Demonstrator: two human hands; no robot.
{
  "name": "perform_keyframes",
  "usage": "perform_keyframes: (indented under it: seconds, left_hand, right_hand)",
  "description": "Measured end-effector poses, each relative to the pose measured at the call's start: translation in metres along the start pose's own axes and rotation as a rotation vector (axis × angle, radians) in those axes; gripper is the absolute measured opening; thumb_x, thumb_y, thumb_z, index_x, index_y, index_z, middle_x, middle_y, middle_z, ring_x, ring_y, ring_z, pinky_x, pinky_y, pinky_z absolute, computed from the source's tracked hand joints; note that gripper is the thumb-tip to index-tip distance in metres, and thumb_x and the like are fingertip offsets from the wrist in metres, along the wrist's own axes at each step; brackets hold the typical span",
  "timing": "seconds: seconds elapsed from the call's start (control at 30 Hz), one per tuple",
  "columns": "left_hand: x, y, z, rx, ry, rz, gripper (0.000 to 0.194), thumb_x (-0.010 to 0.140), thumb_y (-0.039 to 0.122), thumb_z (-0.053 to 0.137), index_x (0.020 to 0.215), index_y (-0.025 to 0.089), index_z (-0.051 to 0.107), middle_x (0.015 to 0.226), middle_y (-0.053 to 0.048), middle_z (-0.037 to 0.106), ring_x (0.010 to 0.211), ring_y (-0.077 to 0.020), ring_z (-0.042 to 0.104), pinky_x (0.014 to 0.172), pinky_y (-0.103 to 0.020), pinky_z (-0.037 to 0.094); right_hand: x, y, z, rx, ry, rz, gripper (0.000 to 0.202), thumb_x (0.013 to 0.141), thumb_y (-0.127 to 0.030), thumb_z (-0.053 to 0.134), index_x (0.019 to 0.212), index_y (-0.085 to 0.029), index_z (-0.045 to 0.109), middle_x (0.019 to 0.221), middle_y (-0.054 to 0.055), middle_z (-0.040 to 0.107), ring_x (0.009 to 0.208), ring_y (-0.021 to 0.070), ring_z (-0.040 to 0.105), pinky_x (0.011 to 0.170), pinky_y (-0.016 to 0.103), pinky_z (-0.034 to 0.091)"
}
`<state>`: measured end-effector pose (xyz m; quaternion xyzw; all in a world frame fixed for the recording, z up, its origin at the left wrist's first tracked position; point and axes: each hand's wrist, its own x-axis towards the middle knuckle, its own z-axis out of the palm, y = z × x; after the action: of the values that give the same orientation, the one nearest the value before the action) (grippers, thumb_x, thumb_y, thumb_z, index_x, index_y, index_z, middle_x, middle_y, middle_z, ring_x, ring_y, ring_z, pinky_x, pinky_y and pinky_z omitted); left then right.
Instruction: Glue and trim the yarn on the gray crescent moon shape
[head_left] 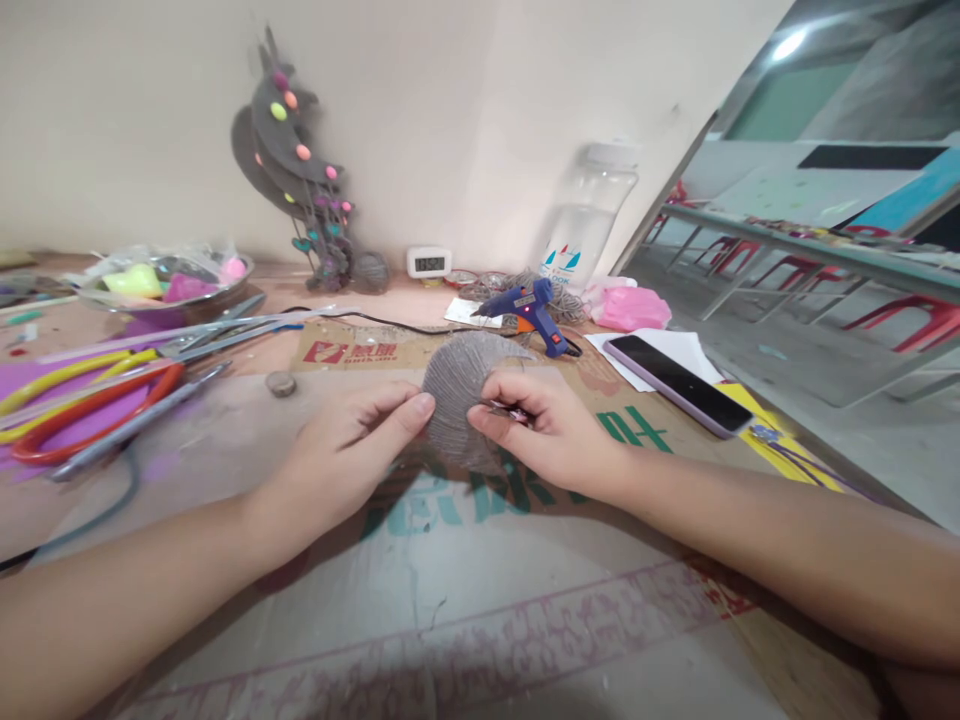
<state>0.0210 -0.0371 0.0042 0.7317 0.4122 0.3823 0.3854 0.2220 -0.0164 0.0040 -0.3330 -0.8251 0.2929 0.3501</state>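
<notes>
Between my hands is a crescent-shaped piece wound with grey cord (454, 395), held upright a little above the covered table. My left hand (360, 440) is closed on its left edge, the thumb lying on the front. At its inner right edge, my right hand (551, 425) is closed in a pinch of thumb and forefinger. Something small and shiny shows among the right fingers, too blurred to name. Behind the crescent rests a blue glue gun (529, 310) with a small light on its side. A small round grey coil (281, 384) lies beyond my left hand.
Scissors (97, 400) with red and yellow handles lie left. Behind are a bowl of foam pieces (169, 295), a decorated crescent ornament (296, 160), a small clock (429, 262) and a water bottle (589, 215). A phone (675, 385) lies right. Cardboard under clear film (487, 620) covers the table.
</notes>
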Motion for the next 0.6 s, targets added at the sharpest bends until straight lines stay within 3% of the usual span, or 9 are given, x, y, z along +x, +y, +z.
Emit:
perform_keyframes:
  seconds: [0.2, 0.3, 0.47, 0.6]
  left_hand:
    - [-0.0016, 0.0000, -0.0001, -0.123, 0.033, -0.044, 0.042, 0.097, 0.037, 0.034, 0.086, 0.021, 0.070, 0.088, -0.003, 0.071, 0.087, -0.0195, 0.063, 0.086, -0.034, 0.050]
    - [-0.0012, -0.0022, -0.0007, -0.112, 0.041, -0.044, 0.041, 0.097, 0.041, 0.035, 0.085, 0.020, 0.068, 0.084, -0.003, 0.069, 0.083, -0.0190, 0.062, 0.080, -0.033, 0.050]
    - [0.0009, -0.0049, -0.0003, 0.000, 0.065, -0.062, 0.032, 0.090, 0.044, 0.052, 0.071, 0.019, 0.058, 0.064, 0.002, 0.055, 0.062, -0.0137, 0.052, 0.056, -0.024, 0.042]
    - [0.0007, -0.0064, 0.0001, 0.071, 0.029, -0.033, 0.033, 0.091, 0.043, 0.049, 0.069, 0.019, 0.057, 0.064, 0.003, 0.054, 0.062, -0.0136, 0.052, 0.057, -0.024, 0.042]
  right_hand:
    - [0.0005, -0.0006, 0.0001, 0.016, 0.018, 0.010, 0.024, 0.086, -0.027, 0.053, 0.065, -0.019, 0.043, 0.057, -0.007, 0.032, 0.050, 0.0063, 0.028, 0.045, 0.021, 0.021]
    - [0.0006, -0.0005, -0.0003, -0.013, 0.007, 0.000, 0.024, 0.085, -0.024, 0.053, 0.065, -0.019, 0.042, 0.057, -0.007, 0.032, 0.051, 0.0065, 0.028, 0.047, 0.021, 0.021]
    - [0.0000, 0.0008, -0.0005, -0.032, 0.005, -0.019, 0.024, 0.085, -0.025, 0.055, 0.065, -0.019, 0.044, 0.058, -0.006, 0.035, 0.052, 0.0067, 0.031, 0.048, 0.021, 0.023]
    - [-0.0003, 0.0021, 0.0003, 0.038, 0.057, 0.056, 0.031, 0.087, -0.033, 0.053, 0.063, -0.019, 0.041, 0.059, -0.006, 0.033, 0.054, 0.0071, 0.031, 0.049, 0.022, 0.024]
